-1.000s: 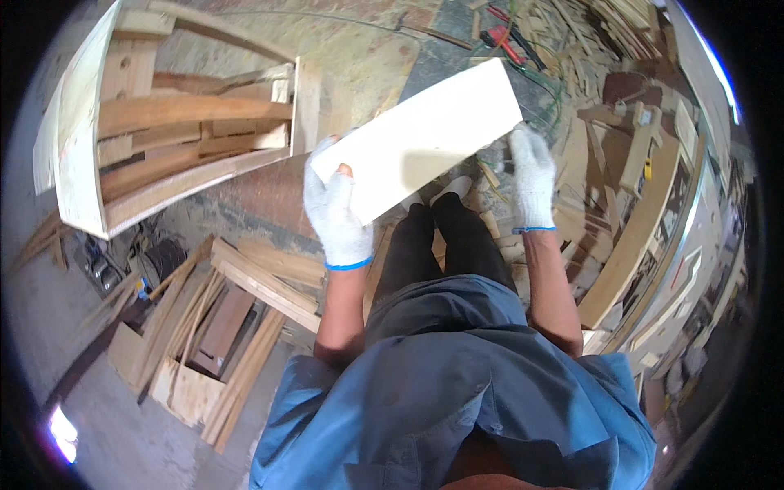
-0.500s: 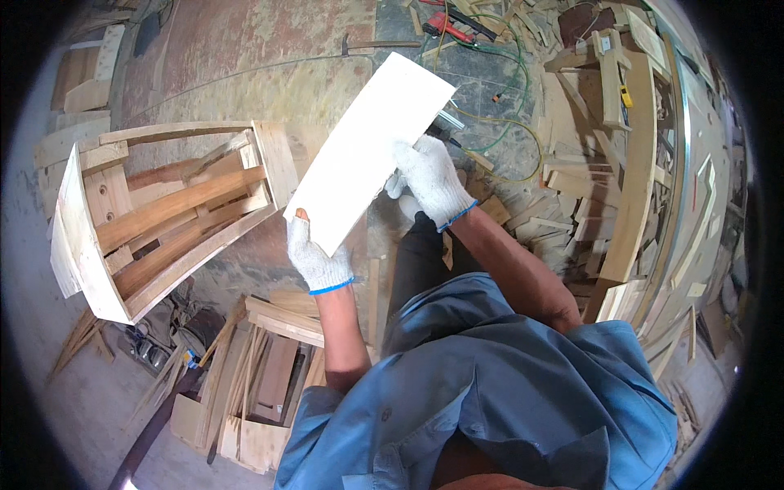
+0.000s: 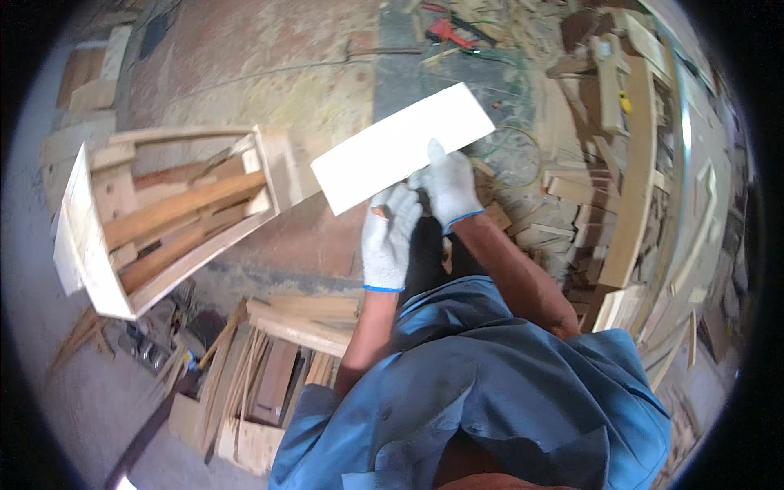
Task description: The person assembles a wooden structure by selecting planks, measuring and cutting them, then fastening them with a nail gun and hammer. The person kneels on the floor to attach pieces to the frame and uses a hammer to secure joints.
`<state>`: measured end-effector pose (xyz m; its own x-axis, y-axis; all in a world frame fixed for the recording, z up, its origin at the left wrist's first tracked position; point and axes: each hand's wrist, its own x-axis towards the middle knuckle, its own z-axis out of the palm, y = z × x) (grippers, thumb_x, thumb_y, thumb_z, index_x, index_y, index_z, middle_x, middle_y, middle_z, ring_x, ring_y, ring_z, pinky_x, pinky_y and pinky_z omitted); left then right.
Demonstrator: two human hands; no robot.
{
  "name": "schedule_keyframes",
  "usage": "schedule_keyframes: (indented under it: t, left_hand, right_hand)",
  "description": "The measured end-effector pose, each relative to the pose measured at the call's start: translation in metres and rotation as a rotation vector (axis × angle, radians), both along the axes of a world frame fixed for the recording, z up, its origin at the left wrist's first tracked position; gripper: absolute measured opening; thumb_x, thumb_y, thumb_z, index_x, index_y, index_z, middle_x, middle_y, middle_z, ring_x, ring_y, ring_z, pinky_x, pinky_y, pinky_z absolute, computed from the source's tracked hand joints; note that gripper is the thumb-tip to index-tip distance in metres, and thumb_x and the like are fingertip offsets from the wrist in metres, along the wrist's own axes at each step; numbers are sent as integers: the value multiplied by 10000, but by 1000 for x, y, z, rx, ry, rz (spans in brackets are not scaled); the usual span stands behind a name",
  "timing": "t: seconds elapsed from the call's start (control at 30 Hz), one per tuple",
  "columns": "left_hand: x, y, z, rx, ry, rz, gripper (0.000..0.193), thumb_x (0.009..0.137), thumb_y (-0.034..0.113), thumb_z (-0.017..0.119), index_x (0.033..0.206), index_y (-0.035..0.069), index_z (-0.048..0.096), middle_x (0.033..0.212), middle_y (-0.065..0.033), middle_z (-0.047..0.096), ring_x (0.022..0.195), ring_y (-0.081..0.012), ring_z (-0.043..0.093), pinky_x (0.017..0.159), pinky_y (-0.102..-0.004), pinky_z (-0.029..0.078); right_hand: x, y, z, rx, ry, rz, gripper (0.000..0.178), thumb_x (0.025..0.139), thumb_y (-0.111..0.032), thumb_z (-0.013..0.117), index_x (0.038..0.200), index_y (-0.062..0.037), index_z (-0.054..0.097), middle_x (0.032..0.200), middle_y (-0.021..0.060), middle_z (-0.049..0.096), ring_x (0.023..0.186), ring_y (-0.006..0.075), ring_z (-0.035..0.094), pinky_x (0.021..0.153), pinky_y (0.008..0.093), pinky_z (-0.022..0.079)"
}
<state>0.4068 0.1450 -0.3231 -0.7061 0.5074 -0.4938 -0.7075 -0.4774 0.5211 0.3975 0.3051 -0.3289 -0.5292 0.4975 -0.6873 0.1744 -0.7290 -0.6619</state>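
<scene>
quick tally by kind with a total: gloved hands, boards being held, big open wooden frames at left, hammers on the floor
Gloved hands: 2
Held pale board: 1
Big open wooden frame: 1
Hammer, slightly blurred: 1
Total: 5

Wooden offcuts [image 3: 581, 189] lie strewn across gray floor [image 3: 90, 408].

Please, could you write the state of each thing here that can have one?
Board: held up, slanting across the view
Right hand: gloved, gripping the board
Left hand: gloved, at the board's near edge; contact unclear
Box: open toward the camera, slats inside
Hammer: lying down
Red tool: lying down; on or off unclear
Scrap wood: scattered, loose
</scene>
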Motion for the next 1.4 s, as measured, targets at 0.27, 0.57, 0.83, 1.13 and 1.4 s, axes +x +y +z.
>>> schedule_keyframes:
  t: [0.27, 0.57, 0.83, 1.13, 1.4]
  left_hand:
    - [-8, 56, -25, -40, -145, 50, 500, 995, 353, 506, 1317, -30, 509, 1281, -179, 592, 1194, -297, 562, 1058, -415, 424]
    - [-42, 62, -56, -98, -52, -61, 500, 949, 256, 578, 1324, -61, 483, 1293, -182, 587, 1184, -303, 583, 1027, -423, 475]
    - [-25, 84, -79, -353, -85, -96, 492, 968, 265, 494, 1340, -53, 452, 1348, -178, 531, 1255, -312, 503, 1094, -418, 381]
    - [22, 207, -112, -480, -235, -249, 435, 948, 198, 519, 1316, -32, 490, 1300, -147, 560, 1202, -285, 519, 1069, -416, 383]
    - [13, 266, -120, -403, -256, -173, 378, 944, 199, 575, 1241, -26, 509, 1223, -154, 577, 1156, -322, 535, 1021, -464, 418]
  right_hand:
    - [32, -17, -29, 128, -74, -3, 329, 977, -233, 599, 1080, 72, 668, 989, 65, 696, 894, 131, 616, 799, 300, 505]
    - [117, 143, 92, 388, 213, 102, 207, 980, -112, 564, 1120, 16, 646, 867, 51, 664, 695, 94, 608, 624, 240, 507]
    - [355, 476, 31, 1272, -509, -585, 268, 939, -240, 601, 1044, -15, 703, 948, 79, 716, 884, 185, 661, 829, 321, 520]
    - [585, 722, -45, 1138, -1533, 24, 422, 898, -196, 495, 1308, -184, 594, 1015, 149, 682, 939, 310, 646, 809, 441, 513]
    - [663, 783, -84, 910, -1516, 211, 394, 969, -348, 453, 1216, -95, 627, 897, 212, 667, 848, 354, 640, 728, 458, 486]
